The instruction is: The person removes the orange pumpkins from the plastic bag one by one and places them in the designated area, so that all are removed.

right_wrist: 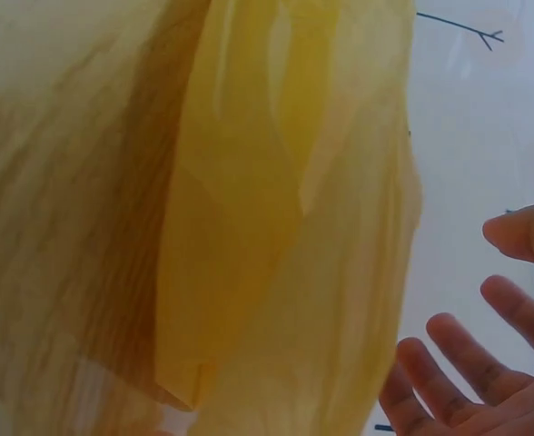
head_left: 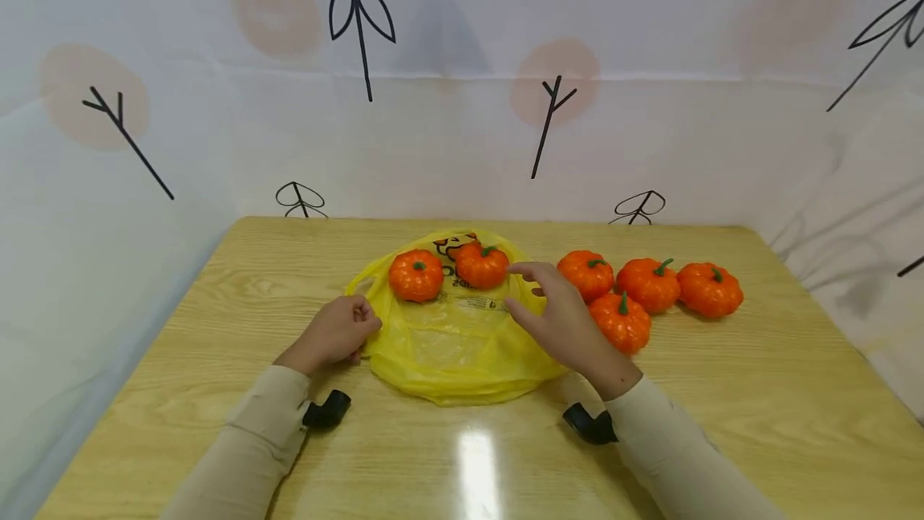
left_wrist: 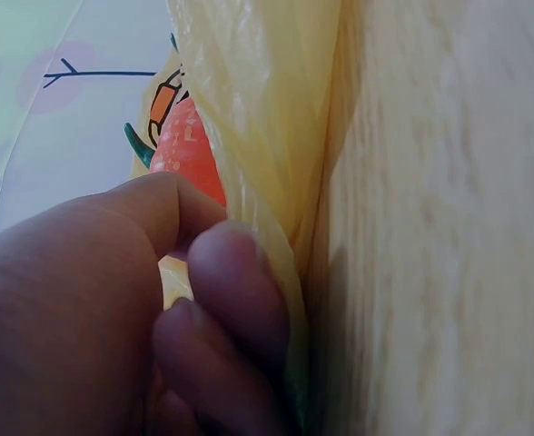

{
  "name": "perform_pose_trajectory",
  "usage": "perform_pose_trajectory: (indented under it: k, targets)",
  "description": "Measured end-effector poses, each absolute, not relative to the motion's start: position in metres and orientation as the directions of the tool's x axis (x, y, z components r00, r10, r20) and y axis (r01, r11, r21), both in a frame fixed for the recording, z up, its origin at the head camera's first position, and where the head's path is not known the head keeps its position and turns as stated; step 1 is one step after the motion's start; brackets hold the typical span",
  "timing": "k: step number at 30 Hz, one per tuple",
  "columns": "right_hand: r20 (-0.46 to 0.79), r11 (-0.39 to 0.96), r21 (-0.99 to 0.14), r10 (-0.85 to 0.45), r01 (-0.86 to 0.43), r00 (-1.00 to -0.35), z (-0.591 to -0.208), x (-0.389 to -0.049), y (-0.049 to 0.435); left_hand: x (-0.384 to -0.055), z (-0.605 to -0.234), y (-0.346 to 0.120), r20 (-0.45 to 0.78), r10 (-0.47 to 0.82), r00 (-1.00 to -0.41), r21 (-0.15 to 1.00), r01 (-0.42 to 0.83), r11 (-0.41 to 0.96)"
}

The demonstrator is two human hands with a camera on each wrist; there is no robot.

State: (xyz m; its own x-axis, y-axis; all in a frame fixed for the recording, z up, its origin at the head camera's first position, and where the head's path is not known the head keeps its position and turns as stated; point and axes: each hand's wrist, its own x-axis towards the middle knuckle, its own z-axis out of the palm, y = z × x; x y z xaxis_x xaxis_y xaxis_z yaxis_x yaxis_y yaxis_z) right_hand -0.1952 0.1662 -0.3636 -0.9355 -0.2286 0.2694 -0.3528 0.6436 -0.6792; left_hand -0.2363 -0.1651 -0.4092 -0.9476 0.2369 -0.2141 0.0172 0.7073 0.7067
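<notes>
A yellow plastic bag (head_left: 447,351) lies spread open on the table, printed with dark lettering. One small orange pumpkin (head_left: 416,275) with a green stem sits in it at the left, and a second pumpkin (head_left: 481,266) sits just right of that. My left hand (head_left: 335,334) pinches the bag's left edge; in the left wrist view the fingers curl at the bag's film (left_wrist: 276,118). Over the bag's right side is my right hand (head_left: 559,319), holding nothing, its fingertips near the second pumpkin. The right wrist view shows its fingers (right_wrist: 471,368) spread apart beside the yellow film.
Several more orange pumpkins stand to the right of the bag, the nearest (head_left: 621,323) close beside my right hand and the farthest (head_left: 711,290) toward the right. The wooden table (head_left: 238,303) ends at a white patterned cloth (head_left: 447,143) behind it.
</notes>
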Motion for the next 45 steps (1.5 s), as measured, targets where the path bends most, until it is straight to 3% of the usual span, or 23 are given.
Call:
perform_pose_trajectory:
  k: [7, 21, 45]
  targets:
    - [0.263, 0.670, -0.647, -0.252, -0.364, -0.931, -0.366, -0.196, 0.165, -0.236, -0.412, -0.165, -0.224, 0.234, -0.946, 0.700, 0.011, 0.714]
    - [0.193, 0.736, -0.563, -0.327, -0.377, -0.925, -0.347, -0.230, 0.152, -0.241, -0.411, -0.171, -0.200, 0.247, -0.948, 0.703, 0.037, 0.711]
    - [0.065, 0.814, -0.529, -0.245, -0.241, -0.967, -0.359, -0.254, 0.142, -0.243, -0.414, -0.168, -0.212, 0.253, -0.944, 0.708, 0.030, 0.706]
